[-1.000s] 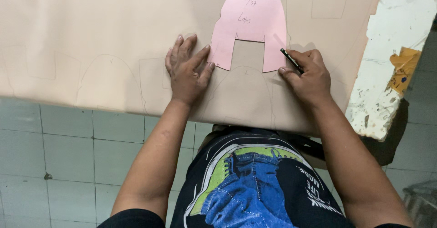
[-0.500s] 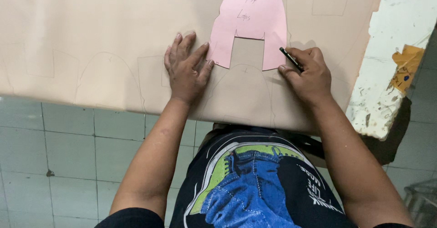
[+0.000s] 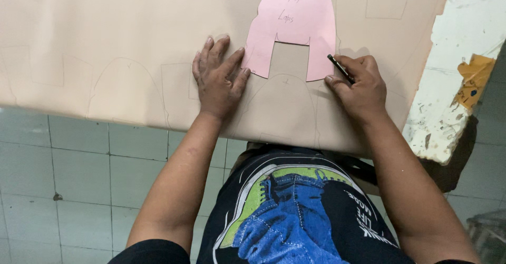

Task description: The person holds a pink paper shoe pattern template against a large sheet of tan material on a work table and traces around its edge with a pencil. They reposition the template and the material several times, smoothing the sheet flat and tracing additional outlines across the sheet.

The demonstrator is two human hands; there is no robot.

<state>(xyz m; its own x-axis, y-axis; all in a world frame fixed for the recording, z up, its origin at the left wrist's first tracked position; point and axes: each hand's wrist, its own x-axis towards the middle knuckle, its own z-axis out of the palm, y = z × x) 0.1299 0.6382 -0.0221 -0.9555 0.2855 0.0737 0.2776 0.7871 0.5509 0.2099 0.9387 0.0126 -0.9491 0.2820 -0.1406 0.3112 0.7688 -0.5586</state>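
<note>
A pink paper pattern piece (image 3: pixel 295 27), arch-shaped with two legs and a notch between them, lies on a large beige sheet (image 3: pixel 105 37) that carries faint traced outlines. My left hand (image 3: pixel 217 79) rests flat on the sheet, fingers spread, its fingertips touching the pattern's left leg. My right hand (image 3: pixel 358 85) grips a dark pen (image 3: pixel 340 68) whose tip sits at the lower outer edge of the pattern's right leg.
The beige sheet hangs over the table's near edge above a pale green tiled floor (image 3: pixel 68 174). A white, chipped table corner (image 3: pixel 464 69) with a yellow scrap stuck on it (image 3: pixel 474 79) shows at the right.
The pattern and both hands stay almost where they were; only the view has shifted slightly.
</note>
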